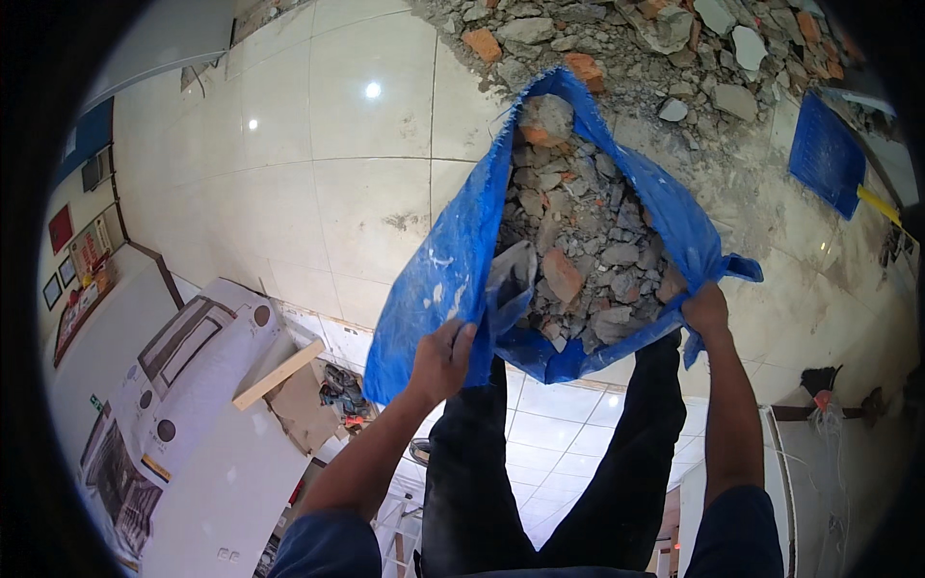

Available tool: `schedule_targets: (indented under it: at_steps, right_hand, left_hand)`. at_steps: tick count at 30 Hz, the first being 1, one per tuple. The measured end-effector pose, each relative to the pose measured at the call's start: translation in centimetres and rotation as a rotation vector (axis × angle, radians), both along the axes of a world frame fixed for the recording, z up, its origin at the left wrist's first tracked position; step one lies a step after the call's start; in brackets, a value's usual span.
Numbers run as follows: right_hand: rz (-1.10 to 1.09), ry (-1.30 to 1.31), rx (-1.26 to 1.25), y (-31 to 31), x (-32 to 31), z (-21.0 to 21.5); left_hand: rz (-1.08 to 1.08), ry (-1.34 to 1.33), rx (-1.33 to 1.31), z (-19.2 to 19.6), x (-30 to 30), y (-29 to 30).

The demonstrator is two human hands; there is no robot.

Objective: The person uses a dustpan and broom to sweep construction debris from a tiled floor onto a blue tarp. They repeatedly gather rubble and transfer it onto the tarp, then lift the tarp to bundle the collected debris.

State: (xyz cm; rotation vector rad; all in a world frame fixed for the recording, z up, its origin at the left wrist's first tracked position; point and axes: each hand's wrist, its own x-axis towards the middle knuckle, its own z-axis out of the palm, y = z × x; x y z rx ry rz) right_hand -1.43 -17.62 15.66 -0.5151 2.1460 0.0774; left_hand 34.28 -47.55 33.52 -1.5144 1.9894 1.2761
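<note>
A blue tarp [429,279] lies spread between my legs with its edges raised around a heap of rubble [578,241]. Grey mortar lumps and orange brick pieces make up the heap, and a larger chunk [545,119] rests at the tarp's far end. My left hand [443,358] is closed on the left near edge of the tarp. On the right, my right hand [705,310] grips the opposite edge, where a twisted blue corner sticks out past it. Both hands' fingertips are partly hidden by the folds.
A large rubble pile [665,58] covers the floor at the far right. Near it lie a blue shovel blade [827,154] and its yellow handle part [879,204]. Dusty cream tiles [371,207] extend to the left. A wooden plank [277,374] and tools [342,390] are at lower left.
</note>
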Motion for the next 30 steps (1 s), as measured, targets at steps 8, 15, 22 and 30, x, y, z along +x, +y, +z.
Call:
schedule_targets:
  at_steps: [8, 15, 22, 30]
  right_hand:
    - [-0.065, 0.088, 0.217, -5.3, 1.7, 2.0]
    - [-0.032, 0.167, 0.18, -5.7, 3.6, 4.0]
    - [0.123, 0.225, 0.163, -9.0, 4.1, 7.3]
    - [0.252, -0.044, -0.583, -16.5, 14.3, 5.9]
  left_hand:
    - [0.044, -0.13, -0.183, -5.7, 0.4, -0.7]
    - [-0.062, -0.19, -0.27, -9.0, 0.0, -0.2]
    - [0.157, -0.071, -0.1, -8.8, 2.3, -1.4]
    - [0.396, 0.088, 0.148, -6.2, 3.9, -2.2]
